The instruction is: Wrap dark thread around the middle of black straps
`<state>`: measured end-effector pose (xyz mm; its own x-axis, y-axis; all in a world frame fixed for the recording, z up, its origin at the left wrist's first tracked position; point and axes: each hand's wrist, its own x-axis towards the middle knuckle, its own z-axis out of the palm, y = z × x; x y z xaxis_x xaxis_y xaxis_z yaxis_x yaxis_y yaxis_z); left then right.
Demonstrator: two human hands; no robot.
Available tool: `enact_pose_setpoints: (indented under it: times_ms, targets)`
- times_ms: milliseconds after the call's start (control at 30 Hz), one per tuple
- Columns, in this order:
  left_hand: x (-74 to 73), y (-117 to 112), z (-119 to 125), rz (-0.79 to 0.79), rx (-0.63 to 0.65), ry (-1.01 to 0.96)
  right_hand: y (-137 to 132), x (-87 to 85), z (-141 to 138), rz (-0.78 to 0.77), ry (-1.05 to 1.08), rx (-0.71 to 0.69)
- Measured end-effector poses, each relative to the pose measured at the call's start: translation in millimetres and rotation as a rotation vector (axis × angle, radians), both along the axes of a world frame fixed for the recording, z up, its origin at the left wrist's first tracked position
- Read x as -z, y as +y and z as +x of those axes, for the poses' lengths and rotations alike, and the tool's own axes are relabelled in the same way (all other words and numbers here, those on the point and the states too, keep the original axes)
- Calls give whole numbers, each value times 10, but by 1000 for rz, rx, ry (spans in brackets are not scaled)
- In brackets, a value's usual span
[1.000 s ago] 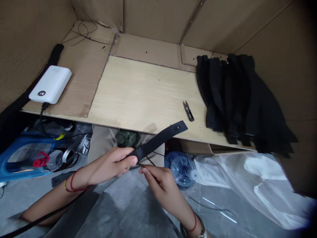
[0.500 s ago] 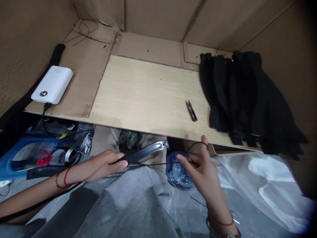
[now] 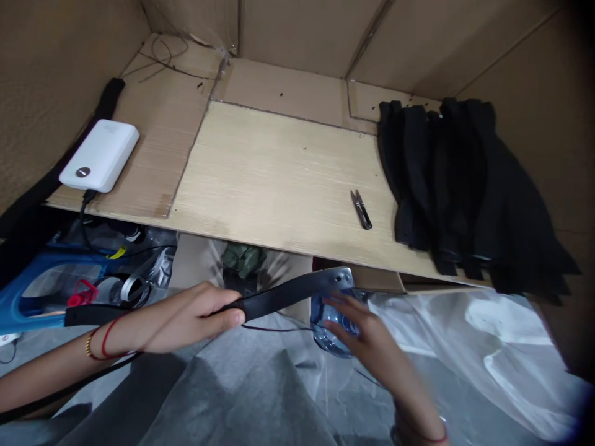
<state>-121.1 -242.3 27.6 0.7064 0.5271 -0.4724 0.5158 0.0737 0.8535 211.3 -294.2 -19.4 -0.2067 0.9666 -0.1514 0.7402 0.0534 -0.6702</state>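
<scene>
1. Left of the bench (image 3: pixel 260 167), a black padded sleeve (image 3: pixel 83 133) is lying against the cardboard wall, and a white power bank (image 3: pixel 99 156) is resting near the bench's left end, with a black cable (image 3: pixel 84 214) hanging over its front edge.
2. Below the bench's left end, a blue-framed plastic package (image 3: pixel 44 279) is lying on the floor, with a red clip (image 3: pixel 77 294) showing beside its middle.
3. In front of the bench, the left hand (image 3: pixel 186 316) is closing firmly around a black strap (image 3: pixel 288 296), its fingers curling over the strap's middle and its wrist wearing a red string and a gold-coloured bracelet.
4. The black strap is running rightward from that grip, just below the bench's front edge, and its shiny metal end (image 3: pixel 341 279) is pointing toward the bench. A thin dark cord (image 3: pixel 279 329) is hanging beneath it.
5. Below the bench's front edge, the right hand (image 3: pixel 367 334) is staying open with its fingers spread, just beside the strap's metal end and over a blue water jug (image 3: pixel 332 325). I cannot tell whether the fingers are touching the jug.
6. On the bench, a pair of black-handled thread snips (image 3: pixel 361 209) is lying near the right side.
7. Farther right on the bench, a row of black fabric strips (image 3: pixel 441 179) is draping over its front edge, while a white plastic sheet (image 3: pixel 465 328) is spreading across the floor below.
</scene>
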Motion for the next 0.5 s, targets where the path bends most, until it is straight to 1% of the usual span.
enact_pose_setpoints:
  times_ms: [67,133,200,233,300,400,433,500]
  targets:
    - [1,27,86,2,7,-38,-24,-59,-376,37,202,-28]
    - [2,42,157,-19,-5,-86,-52,-135,-731,4,408,-70]
    - [11,40,197,-54,-44,-108,-81,-197,-1002,-20,545,-49]
    - [21,33,204,-79,-68,-110,-92,-216,-1097,-54,590,-5]
    - [55,12,196,-136,-123,-117,-104,-229,-1214,-164,660,64]
    - [136,-35,162,-267,-232,-176,-97,-213,-1277,-360,774,103]
    - [168,-54,153,-326,-258,-210,-91,-207,-1287,-403,817,120]
    - [232,-95,146,-436,-282,-277,-76,-200,-1308,-440,894,164]
